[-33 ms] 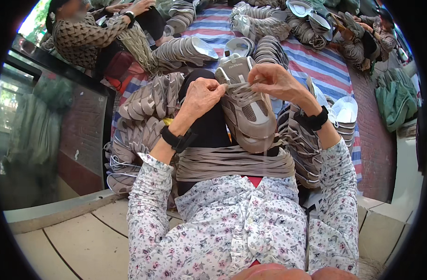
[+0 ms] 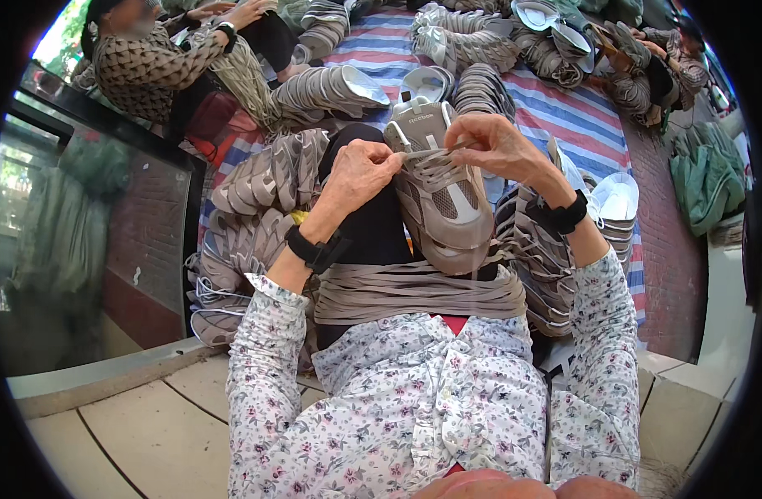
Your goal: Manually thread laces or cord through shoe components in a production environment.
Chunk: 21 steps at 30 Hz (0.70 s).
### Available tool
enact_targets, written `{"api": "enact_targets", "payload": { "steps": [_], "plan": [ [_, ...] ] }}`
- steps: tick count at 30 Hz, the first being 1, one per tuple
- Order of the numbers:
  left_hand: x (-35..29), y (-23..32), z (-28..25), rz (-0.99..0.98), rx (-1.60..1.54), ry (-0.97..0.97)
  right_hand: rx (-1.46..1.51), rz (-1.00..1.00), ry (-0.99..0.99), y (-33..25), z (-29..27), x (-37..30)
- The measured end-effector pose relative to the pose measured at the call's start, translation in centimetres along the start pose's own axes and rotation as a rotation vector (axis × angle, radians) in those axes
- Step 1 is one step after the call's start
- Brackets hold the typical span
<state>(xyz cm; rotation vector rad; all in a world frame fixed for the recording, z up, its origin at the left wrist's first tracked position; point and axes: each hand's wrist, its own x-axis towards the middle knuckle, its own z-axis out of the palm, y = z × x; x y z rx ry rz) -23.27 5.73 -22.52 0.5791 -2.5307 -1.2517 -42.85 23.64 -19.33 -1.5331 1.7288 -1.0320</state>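
A taupe and grey sneaker [image 2: 452, 218] rests on my lap, toe toward me and tongue pointing away. My left hand [image 2: 358, 173] is closed in a pinch on one end of a flat grey shoelace [image 2: 420, 155], left of the tongue. On the other side, my right hand [image 2: 499, 148] pinches the same lace over the shoe's upper eyelets. Between the two hands the lace runs short and nearly level. Lower eyelets carry crossed lacing. Across my thighs lies a thick bundle of loose taupe laces [image 2: 414, 291], partly under the toe.
Nested rows of sneakers [image 2: 269, 179] lie at my left, and more stacked shoes [image 2: 526, 241] at my right. A striped sheet [image 2: 564, 112] spreads ahead. Another person [image 2: 152, 71] sits at the far left with hanging laces. A green sack [image 2: 705, 179] stands at the right.
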Motion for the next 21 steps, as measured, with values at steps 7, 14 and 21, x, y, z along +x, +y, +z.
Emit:
{"api": "enact_targets", "payload": {
  "steps": [7,14,21],
  "plan": [
    [-1.2,-0.4,-0.6,0.024,-0.187,-0.133,-0.052,0.045,0.065,0.5,-0.7,-0.7],
    [-2.5,0.3,-0.8,-0.014,-0.254,-0.086,0.073,0.102,0.016,0.7,-1.3,-0.2],
    [-4.5,-1.2,-0.9,-0.095,-0.139,0.008,0.068,0.123,0.062,2.4,-1.6,-1.3]
  ]
}}
